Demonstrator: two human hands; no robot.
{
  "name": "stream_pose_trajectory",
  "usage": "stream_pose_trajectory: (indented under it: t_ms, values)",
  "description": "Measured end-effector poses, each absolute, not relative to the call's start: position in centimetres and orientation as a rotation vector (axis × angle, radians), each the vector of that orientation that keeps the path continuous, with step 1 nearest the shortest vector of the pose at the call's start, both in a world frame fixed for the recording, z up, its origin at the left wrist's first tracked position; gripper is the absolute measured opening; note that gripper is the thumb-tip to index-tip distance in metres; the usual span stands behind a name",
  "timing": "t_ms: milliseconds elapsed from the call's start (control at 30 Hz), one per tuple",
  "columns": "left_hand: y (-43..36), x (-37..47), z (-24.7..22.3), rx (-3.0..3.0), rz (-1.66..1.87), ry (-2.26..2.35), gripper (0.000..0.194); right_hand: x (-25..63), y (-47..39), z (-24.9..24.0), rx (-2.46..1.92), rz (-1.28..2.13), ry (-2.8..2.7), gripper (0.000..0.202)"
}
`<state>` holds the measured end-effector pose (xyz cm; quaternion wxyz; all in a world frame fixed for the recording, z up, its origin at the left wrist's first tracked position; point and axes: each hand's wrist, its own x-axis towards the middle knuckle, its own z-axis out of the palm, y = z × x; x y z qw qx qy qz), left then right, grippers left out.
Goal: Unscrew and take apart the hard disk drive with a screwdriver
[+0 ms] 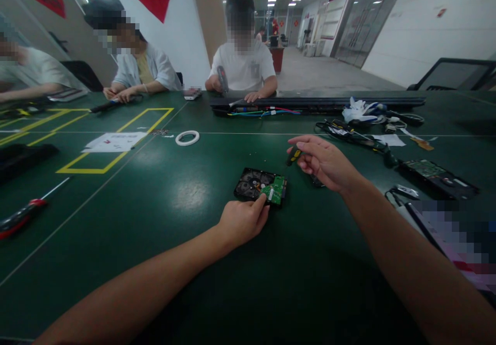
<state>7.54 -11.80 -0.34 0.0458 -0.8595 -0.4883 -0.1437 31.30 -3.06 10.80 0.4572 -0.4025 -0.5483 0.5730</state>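
My left hand (244, 221) is closed on the near edge of a hard drive (248, 182), its thumb on top by the green circuit board (276, 190). The drive lies circuit side up, low over or on the table; I cannot tell whether it touches. To the right and a little farther off, my right hand (323, 161) pinches a short black-and-yellow screwdriver (294, 155) above the table, apart from the drive. The screwdriver's tip cannot be made out. A dark object (316, 181) is mostly hidden beneath my right hand.
On the green table (186, 252) are a white tape roll (187, 138), a red-and-black screwdriver (27, 213) and white paper (114, 142). Cables (349, 133) and another hard drive (437, 177) lie right. A long black housing (310, 105) spans the far side, where several people sit.
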Motion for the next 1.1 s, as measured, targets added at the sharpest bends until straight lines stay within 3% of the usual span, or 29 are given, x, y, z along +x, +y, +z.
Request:
stream_pose_trajectory:
  t_ms: [433,667,1100]
  values:
    - [-11.86,7.55,-0.26,-2.611,-0.45,-1.493,0.044,31.09,-3.1,10.84,-0.935,1.468,-1.352,0.012]
    - [-11.93,7.56,-0.14,-2.615,-0.424,-1.506,0.046,31.25,-3.05,10.68,-0.98,1.378,-1.39,0.024]
    - [-11.73,7.45,-0.41,-2.632,-0.442,-1.499,0.047,31.22,-2.94,10.73,-0.953,1.444,-1.343,0.012]
